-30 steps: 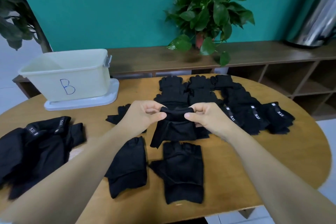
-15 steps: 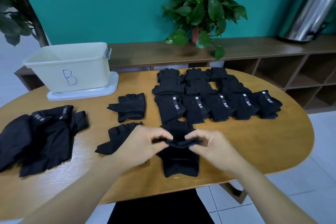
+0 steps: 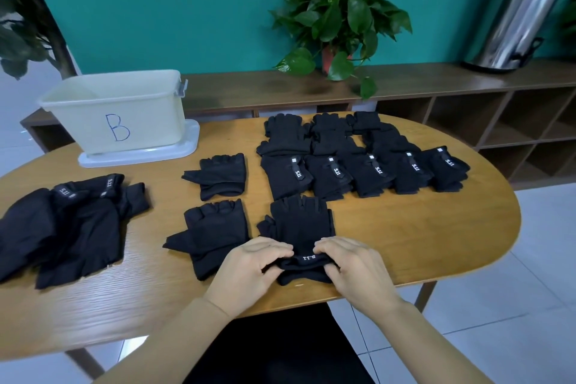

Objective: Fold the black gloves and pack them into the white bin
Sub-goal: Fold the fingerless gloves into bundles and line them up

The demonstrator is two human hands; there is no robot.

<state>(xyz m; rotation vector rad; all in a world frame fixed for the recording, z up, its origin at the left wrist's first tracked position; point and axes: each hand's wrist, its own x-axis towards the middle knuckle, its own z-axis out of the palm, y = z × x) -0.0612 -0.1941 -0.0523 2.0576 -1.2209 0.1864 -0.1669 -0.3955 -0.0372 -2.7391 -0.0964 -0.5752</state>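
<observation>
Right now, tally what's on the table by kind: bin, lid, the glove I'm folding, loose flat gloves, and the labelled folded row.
White bin: 1
Lid under it: 1
Glove being folded: 1
Flat single gloves: 2
Folded gloves in labelled row: 5
Total: 10
Left heap and back row overlap too much to count.

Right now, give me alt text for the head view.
Both hands, left and right, pinch the cuff of a black glove lying on a wooden table. More gloves lie around; a white bin stands far left.
</observation>
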